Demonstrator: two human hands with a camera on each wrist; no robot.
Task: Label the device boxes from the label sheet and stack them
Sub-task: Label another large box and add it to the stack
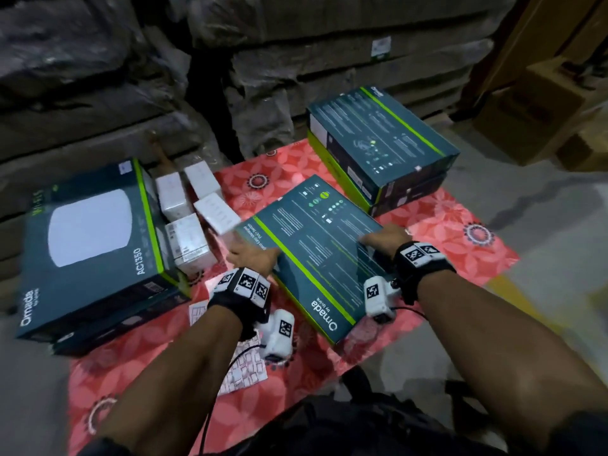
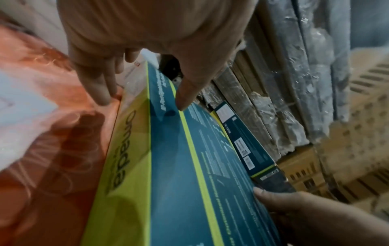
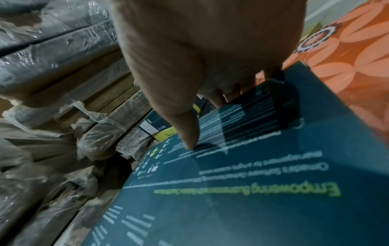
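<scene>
Head view: wrapped cartons [image 1: 329, 60] stacked under plastic film form the backdrop, and in front of them a red floral mat [image 1: 444, 225] covers the floor; every place below is given from this mat. On the mat's left edge, partly overhanging it, sits a stack of two Omada AC1350 boxes [image 1: 92, 238], front face up. At the mat's far right corner stands a second stack of two teal Omada boxes [image 1: 378, 143], back face up. In the mat's middle lies a single Omada box [image 1: 316, 245], back face up and turned at an angle, its green side toward the person.

At the mat's far left, between the AC1350 stack and the middle box, is a cluster of small white boxes [image 1: 190, 215]. Near the mat's close edge, under the left forearm, lies a label sheet [image 1: 243, 366], with another white sheet [image 1: 197, 312] just beyond it.

Both hands grip the middle box. Seen from the left wrist, the left hand [image 2: 147, 41] clasps the box's green left edge, thumb on the printed top face and fingers [image 2: 99, 86] down along the side by the mat. Seen from the right wrist, the right hand [image 3: 210, 58] holds the opposite edge, thumb pressed on the top face and the other fingers curled over the far side.
</scene>
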